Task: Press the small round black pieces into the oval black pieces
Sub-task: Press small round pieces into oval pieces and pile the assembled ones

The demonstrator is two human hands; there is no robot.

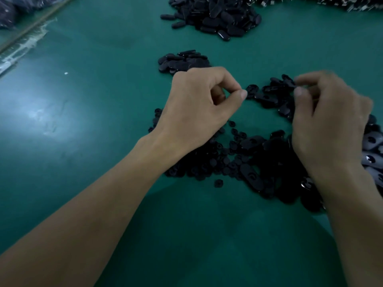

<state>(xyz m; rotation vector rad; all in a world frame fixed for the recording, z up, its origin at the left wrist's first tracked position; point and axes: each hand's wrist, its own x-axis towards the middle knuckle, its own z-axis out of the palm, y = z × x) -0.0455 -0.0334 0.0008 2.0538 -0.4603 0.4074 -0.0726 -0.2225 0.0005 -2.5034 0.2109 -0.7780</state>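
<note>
Small round black pieces point(209, 162) lie in a loose heap under my left wrist. Oval black pieces point(275, 94) form a small cluster between my hands, and more ovals point(269, 154) spread below and to the right. My left hand point(199, 108) hovers over the round pieces with its fingers curled and the thumb tip against the forefinger; no piece shows between them. One oval point(251, 89) lies just right of that thumb. My right hand point(327, 125), slightly blurred, pinches an oval piece point(289, 80) at the top of the cluster between thumb and forefinger.
On the green table point(93, 100), a small pile of ovals point(182, 61) lies just beyond my left hand. A large heap of ovals point(215, 17) sits at the back. Clear plastic wrapping point(22, 48) lies along the left edge. Shiny ovals point(373, 146) lie at the far right.
</note>
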